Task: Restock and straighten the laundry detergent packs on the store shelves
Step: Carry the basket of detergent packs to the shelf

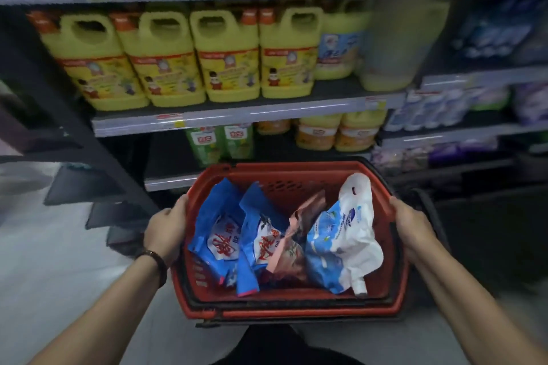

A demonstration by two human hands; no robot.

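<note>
Four soft plastic detergent packs stand crumpled in the lower centre of the frame. Two blue pouches with white panels and red lettering (221, 231) (258, 237) lean side by side at the left. A pinkish-brown pouch (296, 234) sits between them and a white-and-blue spouted refill pouch (344, 234) at the right, spout down.

Red basket (296, 310) holding detergent packs (261, 241), shelf (267, 114) bearing yellow jugs (228, 59)

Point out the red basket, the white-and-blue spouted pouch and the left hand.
red basket (292, 310): head view, bare near rim.
white-and-blue spouted pouch (341, 234): head view, middle of its printed front.
left hand (166, 227): head view, back of the hand gripping the basket's left rim.
</note>
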